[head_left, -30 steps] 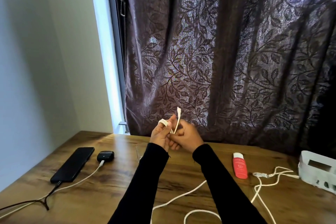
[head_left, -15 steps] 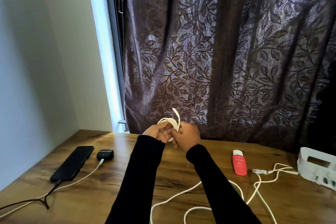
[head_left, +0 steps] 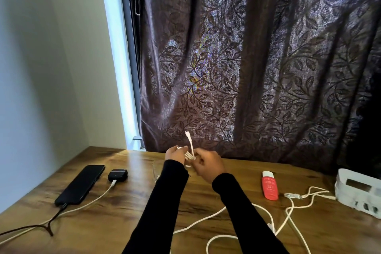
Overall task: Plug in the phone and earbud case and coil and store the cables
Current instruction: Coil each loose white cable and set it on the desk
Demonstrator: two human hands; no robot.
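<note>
My left hand point(head_left: 174, 154) and my right hand point(head_left: 208, 164) meet above the wooden table point(head_left: 127, 218), both gripping a small coil of white cable point(head_left: 188, 153) whose plug end sticks up between them. A black phone point(head_left: 81, 183) lies at the left with a dark cable point(head_left: 31, 228) in its near end. Beside it sits the black earbud case point(head_left: 117, 174) with a white cable point(head_left: 92, 200) plugged in. More loose white cable point(head_left: 266, 227) trails over the table at the right.
A clear glass point(head_left: 156, 170) stands behind my left forearm. A red tube point(head_left: 269, 188) lies right of centre. A white box point(head_left: 358, 192) sits at the far right with white cable running to it. A dark leaf-pattern curtain hangs behind the table.
The hands dropped slightly and drew a little apart, the coil stretched between them. The view shifted a bit; phone and earbud case stayed put.
</note>
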